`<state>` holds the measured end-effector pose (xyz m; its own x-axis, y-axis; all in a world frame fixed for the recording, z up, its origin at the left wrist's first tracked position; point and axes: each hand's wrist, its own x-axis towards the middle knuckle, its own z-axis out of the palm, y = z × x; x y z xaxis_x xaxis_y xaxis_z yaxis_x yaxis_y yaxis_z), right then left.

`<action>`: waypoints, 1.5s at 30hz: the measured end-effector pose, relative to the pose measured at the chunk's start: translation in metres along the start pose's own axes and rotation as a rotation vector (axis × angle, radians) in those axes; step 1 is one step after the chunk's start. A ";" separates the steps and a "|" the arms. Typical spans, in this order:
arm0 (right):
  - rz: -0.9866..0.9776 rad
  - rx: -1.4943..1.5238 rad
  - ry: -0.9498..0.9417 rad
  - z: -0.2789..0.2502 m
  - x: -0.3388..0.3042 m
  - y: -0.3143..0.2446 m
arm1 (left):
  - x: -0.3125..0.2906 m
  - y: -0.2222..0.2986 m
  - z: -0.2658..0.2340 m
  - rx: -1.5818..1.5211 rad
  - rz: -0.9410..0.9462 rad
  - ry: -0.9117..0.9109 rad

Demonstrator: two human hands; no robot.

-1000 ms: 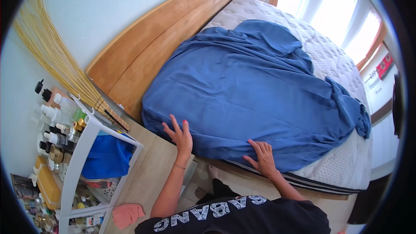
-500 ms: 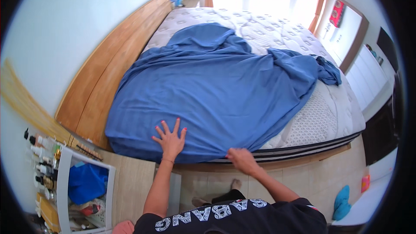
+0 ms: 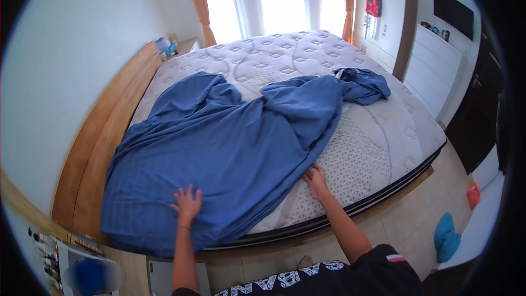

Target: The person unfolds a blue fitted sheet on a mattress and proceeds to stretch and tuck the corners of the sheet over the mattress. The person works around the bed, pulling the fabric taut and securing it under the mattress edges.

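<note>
A blue fitted-looking sheet (image 3: 219, 148) lies loosely over the near left part of a white quilted mattress (image 3: 285, 55), with folds across its middle. My left hand (image 3: 189, 207) rests on the sheet near the front edge, fingers spread and holding nothing. My right hand (image 3: 316, 182) reaches over the bare mattress to the sheet's right border. Its slightly bent fingers look apart and touch the cloth there, with no clear grip showing. Farther right, a bunched end of the sheet (image 3: 364, 86) sits on the mattress.
A wooden headboard (image 3: 104, 148) runs along the left. At lower left stands a shelf unit with bottles (image 3: 46, 257) and a blurred blue item (image 3: 90, 277). Teal slippers (image 3: 447, 237) lie on the tiled floor at right. A white dresser (image 3: 435, 71) stands beyond the bed.
My view has shifted toward the right and the far end. My right hand has left the sheet's near lower edge and moved farther along its right border. My left hand stays spread on the sheet.
</note>
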<state>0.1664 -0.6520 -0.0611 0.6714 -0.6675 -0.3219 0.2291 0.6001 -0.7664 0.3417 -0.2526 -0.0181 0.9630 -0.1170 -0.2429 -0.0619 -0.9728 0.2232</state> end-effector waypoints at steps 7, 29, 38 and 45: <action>0.382 0.308 -0.310 0.000 0.099 -0.043 | -0.018 0.118 0.056 -0.007 0.054 0.001; -0.470 -1.297 0.064 -0.175 0.030 -0.238 | 0.016 0.154 0.036 0.026 0.049 -0.245; -0.889 -1.311 0.352 -0.097 0.302 -0.225 | -0.030 0.347 0.137 0.040 0.328 0.278; -0.881 -1.218 0.147 -0.144 0.358 -0.289 | -0.032 0.362 0.130 0.146 0.249 0.375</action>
<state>0.2393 -1.1281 -0.0353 0.5435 -0.6897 0.4784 -0.2479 -0.6764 -0.6935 0.2546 -0.6266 -0.0523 0.9408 -0.2965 0.1646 -0.3137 -0.9452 0.0902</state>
